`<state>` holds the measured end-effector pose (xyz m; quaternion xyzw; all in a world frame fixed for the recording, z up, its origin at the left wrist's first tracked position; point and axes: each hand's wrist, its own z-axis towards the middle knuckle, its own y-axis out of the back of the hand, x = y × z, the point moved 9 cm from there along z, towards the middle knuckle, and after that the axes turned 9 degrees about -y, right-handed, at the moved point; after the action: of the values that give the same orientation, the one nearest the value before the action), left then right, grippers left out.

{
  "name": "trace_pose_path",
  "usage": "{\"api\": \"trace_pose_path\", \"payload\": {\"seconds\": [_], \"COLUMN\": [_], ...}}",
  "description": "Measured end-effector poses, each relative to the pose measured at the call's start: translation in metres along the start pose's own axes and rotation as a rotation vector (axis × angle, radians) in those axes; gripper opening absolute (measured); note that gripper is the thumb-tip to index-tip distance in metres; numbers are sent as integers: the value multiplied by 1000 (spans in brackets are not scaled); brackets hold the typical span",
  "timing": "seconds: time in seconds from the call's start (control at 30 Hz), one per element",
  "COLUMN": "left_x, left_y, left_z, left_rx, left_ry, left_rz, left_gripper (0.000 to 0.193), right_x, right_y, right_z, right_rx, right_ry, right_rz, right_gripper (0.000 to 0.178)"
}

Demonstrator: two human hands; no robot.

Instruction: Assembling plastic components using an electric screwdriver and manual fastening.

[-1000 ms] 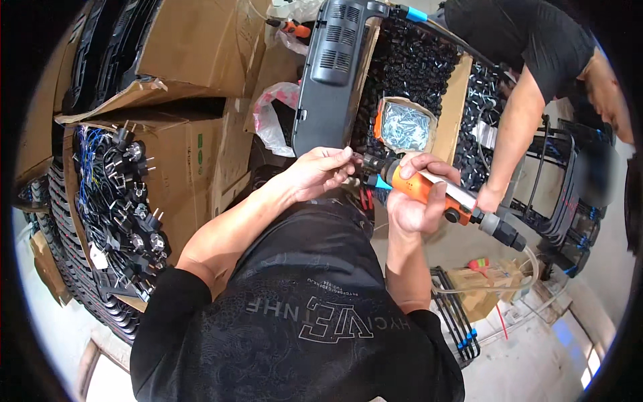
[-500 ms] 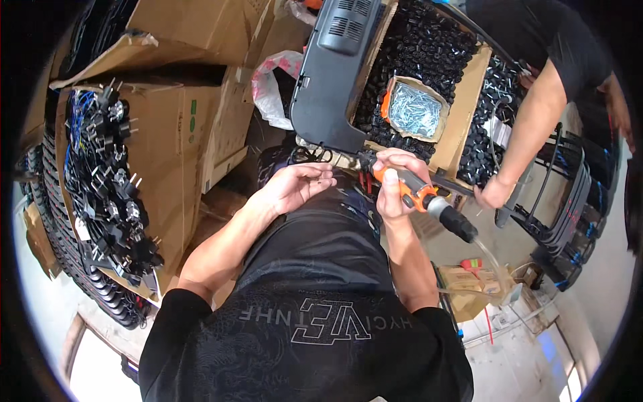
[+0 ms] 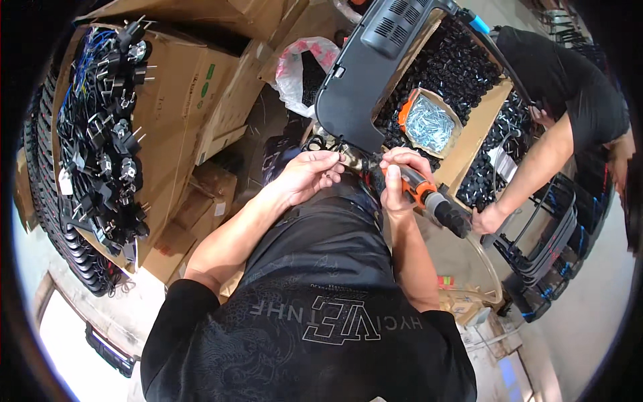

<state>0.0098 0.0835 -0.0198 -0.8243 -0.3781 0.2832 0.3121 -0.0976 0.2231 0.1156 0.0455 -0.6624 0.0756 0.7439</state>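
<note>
An orange-and-black power screwdriver [image 3: 422, 194] is clamped in the right hand [image 3: 400, 179], its tip aimed at the lower edge of a long dark plastic housing [image 3: 365, 74], while the left hand [image 3: 309, 175] is closed on a small part there, apparently to steady it. Just beyond, an open box of silvery screws [image 3: 429, 124] is kept within reach; a co-worker's hand [image 3: 487, 220] rests nearby.

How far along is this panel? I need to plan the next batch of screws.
Done: cannot tell which screws are already in. In hand: the right hand grips an orange and black powered screwdriver against the lower edge of the dark grey plastic panel, with the left hand pinching at the same spot. Left: the box of loose screws holds plenty.
</note>
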Motion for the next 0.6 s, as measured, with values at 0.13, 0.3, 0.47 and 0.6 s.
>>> {"api": "trace_pose_path", "payload": {"seconds": [0.13, 0.3, 0.47, 0.6], "left_x": [-5, -10, -11, -8], "left_y": [-2, -14, -12, -10], "left_z": [5, 7, 13, 14], "left_rx": [-21, -37, -49, -28], "left_ry": [-32, -54, -78, -39], "left_rz": [3, 7, 64, 86], "left_gripper": [21, 20, 18, 18], "right_x": [2, 1, -7, -2], "right_y": [-3, -4, -1, -3], "right_z": [0, -4, -5, -2], "right_rx": [32, 49, 50, 51], "right_ry": [20, 46, 55, 12], "right_rz": [-39, -60, -57, -64], "right_gripper": [18, 19, 21, 22]}}
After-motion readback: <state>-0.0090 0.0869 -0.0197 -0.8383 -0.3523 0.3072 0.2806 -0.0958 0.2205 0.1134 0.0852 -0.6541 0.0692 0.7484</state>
